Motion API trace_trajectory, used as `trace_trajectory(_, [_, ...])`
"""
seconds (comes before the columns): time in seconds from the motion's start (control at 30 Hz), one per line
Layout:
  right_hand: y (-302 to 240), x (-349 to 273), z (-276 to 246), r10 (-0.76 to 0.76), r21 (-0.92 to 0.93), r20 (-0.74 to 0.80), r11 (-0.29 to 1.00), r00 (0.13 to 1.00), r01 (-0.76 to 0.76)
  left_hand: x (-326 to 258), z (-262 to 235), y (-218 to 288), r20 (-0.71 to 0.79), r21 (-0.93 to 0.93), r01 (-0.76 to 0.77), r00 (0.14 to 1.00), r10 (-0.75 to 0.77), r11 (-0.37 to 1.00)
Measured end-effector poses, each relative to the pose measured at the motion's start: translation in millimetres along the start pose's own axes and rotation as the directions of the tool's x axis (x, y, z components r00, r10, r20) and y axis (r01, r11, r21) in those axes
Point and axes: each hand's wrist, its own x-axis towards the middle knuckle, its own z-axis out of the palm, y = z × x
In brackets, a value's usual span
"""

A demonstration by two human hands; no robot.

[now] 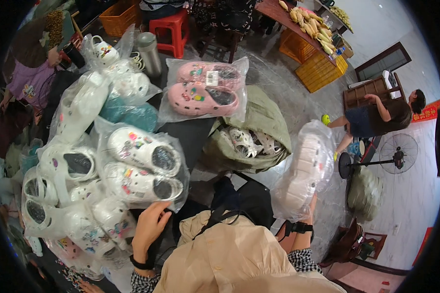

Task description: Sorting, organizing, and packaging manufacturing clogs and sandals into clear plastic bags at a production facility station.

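Observation:
My left hand (152, 224) has its fingers bent together at the near edge of a clear bag with a pair of white clogs (141, 181) decorated with colourful charms. Out to the right, my right hand (312, 207) holds up another bagged pair of white clogs (304, 168), soles showing. That bag hides most of its fingers. Between and beyond my hands, an open green sack (256, 112) contains more white clogs (244, 141). Bagged pink clogs (203, 97) lie on the dark table (185, 141), left of the sack.
Heaped bagged white clogs (66, 180) cover the table's left side, beside a steel flask (148, 53). Further off are a red stool (170, 31), yellow crates (320, 71) and corn (310, 24) on a table. At right, a person (376, 117) stands near a fan (398, 154).

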Motion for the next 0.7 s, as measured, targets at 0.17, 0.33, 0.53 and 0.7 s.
trace_trajectory(0.17, [-12.9,91.3,-21.7,0.019,-0.250,-0.042,0.968,0.999,-0.029,41.1,62.4,65.2,0.142,-0.078,-0.007,0.990,0.019,0.997])
trace_trajectory(0.33, [-6.5,191.9,-38.3,0.113,-0.862,0.089,0.506,0.990,0.020,97.7,116.3,97.1,0.177,0.092,-0.080,0.982,0.062,0.993])
trace_trajectory(0.53, [24.7,256.8,-52.3,0.205,-0.948,0.311,-0.003,0.928,0.318,168.5,159.8,111.8,0.293,0.095,-0.014,0.956,-0.015,0.995])
trace_trajectory(0.7, [46.1,258.7,-50.0,0.287,-0.930,0.301,-0.123,0.910,0.346,218.2,193.8,84.1,0.425,0.019,0.133,0.896,-0.128,0.991])
